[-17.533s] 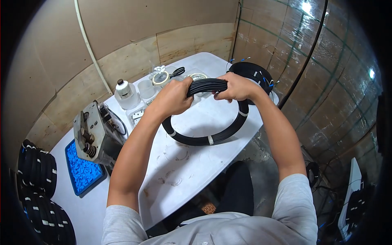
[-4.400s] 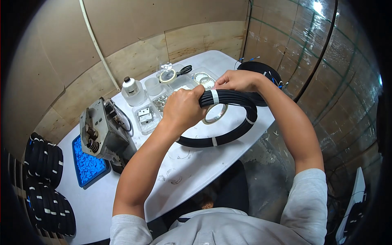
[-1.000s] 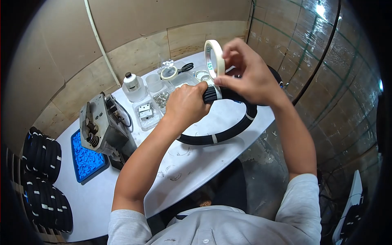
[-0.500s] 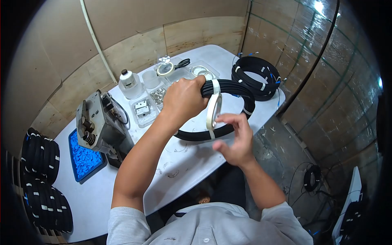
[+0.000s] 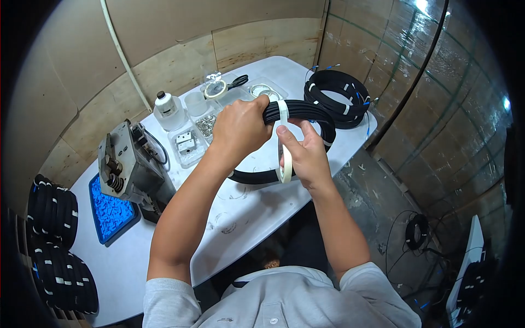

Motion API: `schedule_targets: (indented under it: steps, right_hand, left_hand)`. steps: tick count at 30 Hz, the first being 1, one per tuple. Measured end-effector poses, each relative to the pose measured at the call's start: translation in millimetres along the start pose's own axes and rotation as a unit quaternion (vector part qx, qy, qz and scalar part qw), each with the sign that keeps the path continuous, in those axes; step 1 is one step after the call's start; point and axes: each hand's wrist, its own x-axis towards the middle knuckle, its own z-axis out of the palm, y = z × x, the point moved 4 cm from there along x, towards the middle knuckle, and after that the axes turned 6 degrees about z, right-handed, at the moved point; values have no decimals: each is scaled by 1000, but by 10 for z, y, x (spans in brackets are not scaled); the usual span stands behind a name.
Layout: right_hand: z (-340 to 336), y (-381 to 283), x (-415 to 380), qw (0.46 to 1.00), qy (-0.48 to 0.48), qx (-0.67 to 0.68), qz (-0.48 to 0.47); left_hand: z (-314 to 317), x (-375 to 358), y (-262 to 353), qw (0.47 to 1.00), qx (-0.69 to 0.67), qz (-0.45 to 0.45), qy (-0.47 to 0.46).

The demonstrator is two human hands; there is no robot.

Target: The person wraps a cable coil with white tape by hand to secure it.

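My left hand [image 5: 240, 127] is wrapped round the upper left of a black cable coil [image 5: 307, 109], holding it tilted up over the white table. A strip of pale tape [image 5: 283, 111] runs round the bundle just right of my left fingers. From that strip hangs a tape roll [image 5: 286, 168], standing on edge inside the coil's ring. My right hand [image 5: 309, 156] is closed on the roll, with its thumb at the tape just below the bundle. The fingertips of my right hand are partly hidden behind the coil and roll.
A second black coil [image 5: 336, 101] lies at the table's right back. Left stand a metal press [image 5: 134, 158], a tray of blue pieces [image 5: 112, 213] and stacked coils [image 5: 57, 213]. Behind are a white bottle [image 5: 168, 111], a box of white parts [image 5: 187, 146] and another tape roll [image 5: 215, 89].
My right hand has moved up from an open pose beside the roll and closed on it, thumb now near the strip. The roll hangs slightly lower. My left hand keeps its hold on the coil.
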Motion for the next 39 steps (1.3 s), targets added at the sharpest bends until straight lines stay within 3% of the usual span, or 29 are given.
schedule_targets:
  steps: [2, 4, 10, 16, 24, 27, 30, 33, 36, 39]
  right_hand:
    - [-7, 21, 5, 1000, 15, 19, -3]
    - [-13, -2, 2, 998, -38, 23, 43]
    - [-93, -423, -129, 990, -67, 125, 12]
    - [-223, 22, -56, 1000, 11, 28, 4]
    - [-233, 219, 145, 999, 47, 14, 0]
    - [-180, 204, 208, 993, 109, 21, -37]
    - [-127, 123, 205, 984, 161, 2, -82]
    - [-79, 7, 199, 936, 251, -179, -169]
    - [1, -152, 181, 918, 235, -252, -199]
    - [29, -133, 265, 922, 231, -242, -193]
  left_hand:
    - [10, 7, -18, 1000, -2, -5, 0]
    - [16, 8, -18, 1000, 0, 5, 0]
    - [44, 42, 46, 1000, 7, 26, -2]
    - [47, 86, 70, 999, 14, 18, -29]
    - [36, 85, 153, 999, 7, 24, -31]
    - [36, 69, 157, 999, 13, 27, -33]
    - [52, 83, 156, 999, 13, 27, -32]
    - [61, 103, 124, 999, 16, 21, -24]
    - [85, 114, 46, 1000, 19, 10, -12]
    - [94, 113, -28, 1000, 20, -4, -6]
